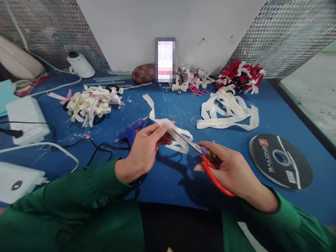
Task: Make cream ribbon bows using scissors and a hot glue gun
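Between the thumb and fingers of my left hand [147,148] a white ribbon [162,122] is pinched, one end trailing away over the table and a loop hanging to the right. My right hand [232,164] grips scissors with red handles [215,178], their blades pointing left along the ribbon close to my left fingertips. Whether the blades are cutting into it, I cannot tell. Something purple and yellow [207,152] shows by the scissors, partly hidden by my right hand. A blue glue gun [131,132] lies just behind my left hand.
On the blue table [162,189] lie a ribbon spool [267,161], loose white ribbon [228,122] and heaps of white ribbon pieces [91,103]. Red-and-white ribbons [240,75], a lit phone [165,59] and a checkered pouch [143,72] are at the back. Cords and a white power strip [27,119] occupy the left.
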`<act>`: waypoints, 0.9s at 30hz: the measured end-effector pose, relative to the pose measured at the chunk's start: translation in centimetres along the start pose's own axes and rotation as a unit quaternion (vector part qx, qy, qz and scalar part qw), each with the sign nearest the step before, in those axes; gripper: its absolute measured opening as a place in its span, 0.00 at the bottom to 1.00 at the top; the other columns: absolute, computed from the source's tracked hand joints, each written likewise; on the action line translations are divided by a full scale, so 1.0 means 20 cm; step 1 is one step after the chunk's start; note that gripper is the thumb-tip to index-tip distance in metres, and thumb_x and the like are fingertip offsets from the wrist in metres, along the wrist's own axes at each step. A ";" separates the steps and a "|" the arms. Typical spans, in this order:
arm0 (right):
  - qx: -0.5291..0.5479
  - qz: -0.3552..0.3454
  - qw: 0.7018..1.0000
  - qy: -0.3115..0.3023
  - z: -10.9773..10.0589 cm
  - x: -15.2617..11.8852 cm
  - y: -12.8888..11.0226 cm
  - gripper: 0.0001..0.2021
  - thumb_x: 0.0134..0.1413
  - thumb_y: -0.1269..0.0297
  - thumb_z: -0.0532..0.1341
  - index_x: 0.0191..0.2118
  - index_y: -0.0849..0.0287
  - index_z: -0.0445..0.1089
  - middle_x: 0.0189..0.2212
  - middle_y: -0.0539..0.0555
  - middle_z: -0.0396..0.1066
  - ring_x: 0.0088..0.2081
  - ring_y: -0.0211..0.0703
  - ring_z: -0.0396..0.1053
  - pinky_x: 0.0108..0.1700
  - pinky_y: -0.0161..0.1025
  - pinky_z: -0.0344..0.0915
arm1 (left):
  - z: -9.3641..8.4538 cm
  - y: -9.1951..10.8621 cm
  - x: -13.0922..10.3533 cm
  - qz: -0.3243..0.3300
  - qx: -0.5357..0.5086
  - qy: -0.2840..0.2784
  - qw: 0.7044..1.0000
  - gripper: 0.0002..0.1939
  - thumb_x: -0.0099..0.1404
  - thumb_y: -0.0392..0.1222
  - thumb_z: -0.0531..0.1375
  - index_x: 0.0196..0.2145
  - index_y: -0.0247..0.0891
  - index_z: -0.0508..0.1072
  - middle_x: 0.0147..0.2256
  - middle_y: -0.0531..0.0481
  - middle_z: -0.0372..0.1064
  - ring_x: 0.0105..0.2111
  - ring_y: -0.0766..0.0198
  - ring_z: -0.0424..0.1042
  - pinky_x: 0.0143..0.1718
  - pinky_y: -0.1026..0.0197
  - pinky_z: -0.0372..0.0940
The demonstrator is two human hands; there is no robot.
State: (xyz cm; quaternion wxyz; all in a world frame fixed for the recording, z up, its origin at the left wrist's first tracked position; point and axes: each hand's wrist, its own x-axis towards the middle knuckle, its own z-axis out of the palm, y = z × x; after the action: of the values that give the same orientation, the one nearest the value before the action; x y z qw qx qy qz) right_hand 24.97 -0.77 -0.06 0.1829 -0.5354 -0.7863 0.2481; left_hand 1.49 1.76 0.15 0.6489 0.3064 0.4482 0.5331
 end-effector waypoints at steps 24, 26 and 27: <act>0.006 0.000 1.000 -0.017 0.01 0.01 -0.01 0.26 0.54 0.48 0.66 0.54 0.55 0.70 0.39 0.54 0.77 0.33 0.44 0.74 0.35 0.38 0.69 | 0.02 -0.02 -0.01 0.013 0.021 0.005 1.000 0.13 0.55 0.36 0.71 0.40 0.39 0.83 0.35 0.49 0.78 0.32 0.66 0.74 0.35 0.64 0.71; 0.008 0.000 1.000 -0.017 0.01 0.00 -0.01 0.25 0.54 0.48 0.67 0.54 0.55 0.70 0.39 0.55 0.77 0.33 0.44 0.74 0.35 0.38 0.69 | 0.02 -0.02 -0.01 0.015 0.020 0.002 1.000 0.13 0.55 0.37 0.71 0.40 0.39 0.83 0.34 0.49 0.78 0.32 0.66 0.74 0.35 0.64 0.71; 0.009 0.000 1.000 -0.017 0.01 0.00 -0.01 0.25 0.54 0.48 0.67 0.54 0.55 0.70 0.39 0.55 0.77 0.33 0.44 0.74 0.35 0.38 0.69 | 0.02 -0.02 -0.01 0.015 0.019 0.001 1.000 0.13 0.55 0.37 0.71 0.40 0.40 0.83 0.34 0.50 0.78 0.32 0.66 0.74 0.35 0.64 0.71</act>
State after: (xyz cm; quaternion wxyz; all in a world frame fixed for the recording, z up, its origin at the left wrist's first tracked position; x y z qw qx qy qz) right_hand 24.64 -0.91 -0.08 0.1740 -0.5296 -0.7869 0.2646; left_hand 1.92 1.56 0.01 0.6340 0.3251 0.4546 0.5345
